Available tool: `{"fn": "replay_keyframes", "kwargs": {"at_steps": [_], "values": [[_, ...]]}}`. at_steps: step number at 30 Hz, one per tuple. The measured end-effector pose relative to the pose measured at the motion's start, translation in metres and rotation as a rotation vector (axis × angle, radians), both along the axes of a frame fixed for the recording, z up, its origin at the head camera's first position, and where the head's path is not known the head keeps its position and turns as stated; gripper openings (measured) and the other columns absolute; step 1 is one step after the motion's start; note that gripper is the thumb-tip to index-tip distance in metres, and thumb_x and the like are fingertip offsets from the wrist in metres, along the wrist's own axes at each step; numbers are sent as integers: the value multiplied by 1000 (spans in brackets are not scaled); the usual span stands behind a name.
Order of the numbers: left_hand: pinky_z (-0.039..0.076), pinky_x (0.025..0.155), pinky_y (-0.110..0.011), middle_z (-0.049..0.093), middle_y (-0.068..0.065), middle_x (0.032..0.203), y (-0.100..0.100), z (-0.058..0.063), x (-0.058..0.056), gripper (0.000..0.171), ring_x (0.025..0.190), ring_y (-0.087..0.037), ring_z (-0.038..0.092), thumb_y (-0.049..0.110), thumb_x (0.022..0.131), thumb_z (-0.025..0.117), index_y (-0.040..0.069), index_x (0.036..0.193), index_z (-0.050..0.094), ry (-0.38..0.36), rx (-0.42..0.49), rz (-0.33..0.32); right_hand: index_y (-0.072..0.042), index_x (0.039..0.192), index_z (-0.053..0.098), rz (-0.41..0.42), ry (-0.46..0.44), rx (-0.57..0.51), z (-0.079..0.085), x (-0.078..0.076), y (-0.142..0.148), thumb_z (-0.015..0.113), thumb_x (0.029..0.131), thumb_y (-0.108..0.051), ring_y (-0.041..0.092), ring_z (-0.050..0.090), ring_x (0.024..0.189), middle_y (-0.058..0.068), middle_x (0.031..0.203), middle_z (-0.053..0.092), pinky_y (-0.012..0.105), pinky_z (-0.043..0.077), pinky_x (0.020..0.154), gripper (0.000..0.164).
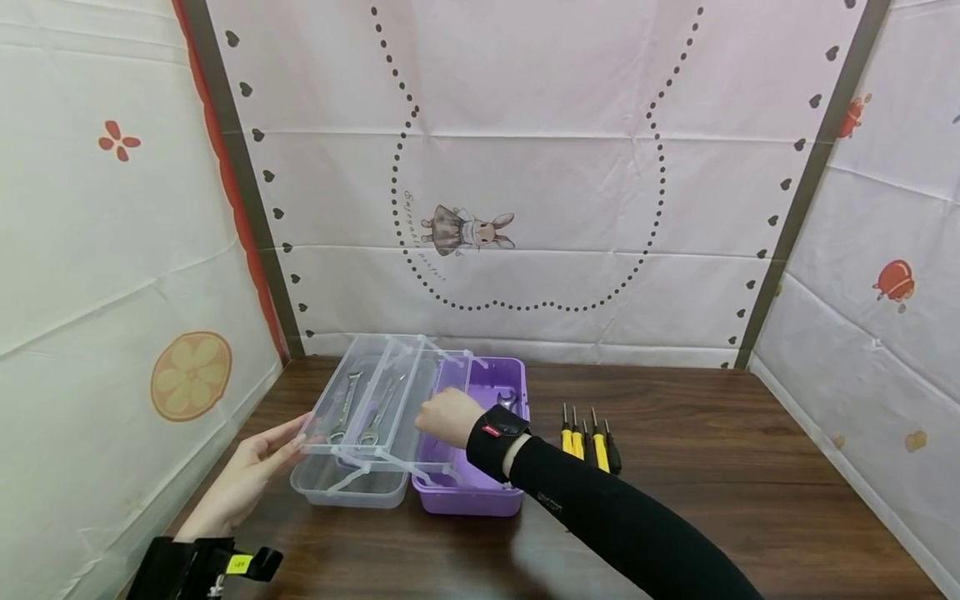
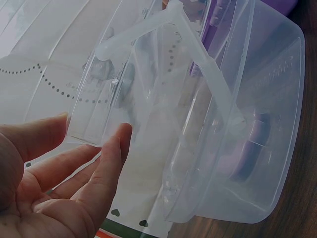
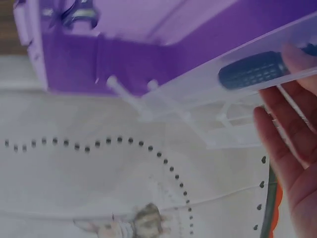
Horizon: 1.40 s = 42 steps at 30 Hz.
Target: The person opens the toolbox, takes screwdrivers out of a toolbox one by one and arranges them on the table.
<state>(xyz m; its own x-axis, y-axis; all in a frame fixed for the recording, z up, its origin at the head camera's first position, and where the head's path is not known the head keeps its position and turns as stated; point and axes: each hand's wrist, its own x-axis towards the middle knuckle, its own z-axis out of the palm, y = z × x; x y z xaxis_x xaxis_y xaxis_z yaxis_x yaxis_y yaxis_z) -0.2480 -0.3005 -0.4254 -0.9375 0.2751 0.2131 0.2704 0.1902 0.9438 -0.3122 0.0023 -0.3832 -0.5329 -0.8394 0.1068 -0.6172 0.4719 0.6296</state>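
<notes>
A two-part plastic case has a clear half (image 1: 360, 497) and a purple half (image 1: 480, 502), with clear trays (image 1: 423, 408) raised on pale hinge arms (image 2: 200, 49) above. Two wrenches (image 1: 347, 404) lie in the trays. At the trays' left edge, my left hand (image 1: 243, 483) pinches the rim between thumb (image 2: 42, 134) and fingers. Reaching over the right-hand tray, my right hand (image 1: 453, 417) pinches a tool with a dark textured handle (image 3: 252, 69), seen through the tray wall. The thumb crosses the tool's neck; its far end is hidden.
Another wrench (image 1: 507, 400) lies inside the purple half. Several yellow and black screwdrivers (image 1: 592, 442) stand out on the brown table (image 1: 712, 483) to the right. Printed cloth (image 1: 540, 192) hangs behind and along both sides.
</notes>
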Motion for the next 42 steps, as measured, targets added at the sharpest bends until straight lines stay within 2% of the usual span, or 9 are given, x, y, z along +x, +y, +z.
{"fn": "replay_keyframes", "kwargs": {"at_steps": [4, 8, 10, 13, 15, 23, 28, 35, 42], "values": [[47, 90, -9, 36, -8, 155, 0, 0, 1, 58, 112, 5, 61, 17, 106, 46, -14, 150, 23, 0, -35, 11, -31, 81, 73, 72, 40, 18, 1, -1, 6, 64, 89, -7, -1, 59, 63, -18, 78, 71, 21, 52, 58, 27], [47, 90, -8, 26, -31, 153, 1, 1, 1, 58, 112, 5, 62, 17, 106, 46, -13, 150, 24, 3, -65, 20, -31, 88, 71, 134, 88, 54, 6, -2, 12, 63, 93, -14, -1, 63, 69, -19, 82, 72, 18, 49, 62, 20], [47, 90, -9, 28, -29, 154, 0, 1, 1, 58, 112, 5, 62, 16, 106, 46, -13, 150, 24, 2, -64, 21, -31, 93, 70, 146, 105, 65, 8, -3, 16, 62, 94, -20, -1, 64, 75, -19, 88, 72, 17, 47, 66, 14], [48, 91, -9, 39, -8, 153, 0, 1, 1, 58, 112, 5, 61, 16, 105, 47, -14, 150, 24, 5, -50, 17, -31, 98, 69, 164, 139, 45, 10, -3, 23, 63, 93, -26, 0, 65, 82, -20, 95, 72, 17, 44, 69, 9], [48, 91, -10, 41, -3, 152, 0, 1, 1, 58, 112, 5, 61, 16, 105, 47, -14, 150, 24, 3, -44, 17, -30, 100, 69, 167, 156, 20, 10, -4, 28, 63, 93, -25, 1, 64, 83, -19, 96, 72, 19, 43, 70, 11], [47, 89, -8, 41, -10, 152, 2, 2, 2, 57, 112, 7, 60, 16, 105, 47, -13, 150, 25, -5, -62, 36, -26, 96, 69, 171, 174, -117, 11, -2, 55, 65, 91, -22, 5, 59, 82, -17, 91, 69, 22, 42, 71, 7], [45, 89, -7, 25, -33, 155, 3, 5, 3, 57, 111, 10, 58, 20, 107, 44, -10, 151, 25, -32, -84, 51, -22, 94, 71, 138, 176, -239, 6, 1, 72, 67, 91, -20, 7, 61, 81, -13, 92, 72, 24, 45, 71, 6], [44, 89, -6, 21, -37, 154, 4, 6, 5, 57, 111, 10, 58, 20, 107, 42, -10, 152, 24, -44, -88, 55, -14, 84, 66, 87, 32, -498, -6, 3, 98, 70, 80, -11, 15, 62, 74, -4, 82, 69, 28, 49, 64, 6], [44, 89, -6, 21, -38, 154, 4, 5, 3, 57, 113, 12, 55, 19, 107, 44, -11, 151, 25, -34, -90, 54, -10, 84, 63, 16, -128, -686, -15, 6, 127, 72, 78, -5, 18, 60, 73, 0, 79, 64, 32, 53, 62, 11]]}}
